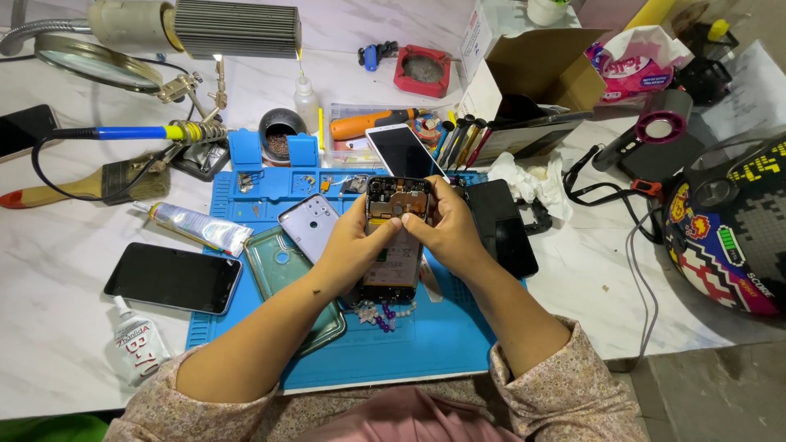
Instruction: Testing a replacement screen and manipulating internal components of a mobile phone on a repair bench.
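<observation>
Head view: the left hand point(348, 245) and right hand point(446, 229) both grasp an opened phone point(397, 237), back cover off and internal board exposed, held over the middle of the blue work mat point(409, 344). The mat lies at the near edge of the white surface point(49, 327). Both thumbs press on the phone's upper part. A grey back cover point(307, 225) and a clear green case point(278, 266) lie just left of the left hand. A black phone point(173, 278) rests near the mat's left edge.

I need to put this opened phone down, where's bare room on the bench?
Bare blue mat lies below the opened phone, toward the front edge. Bare white tabletop sits left of the black phone. The mat's top edge is crowded.
</observation>
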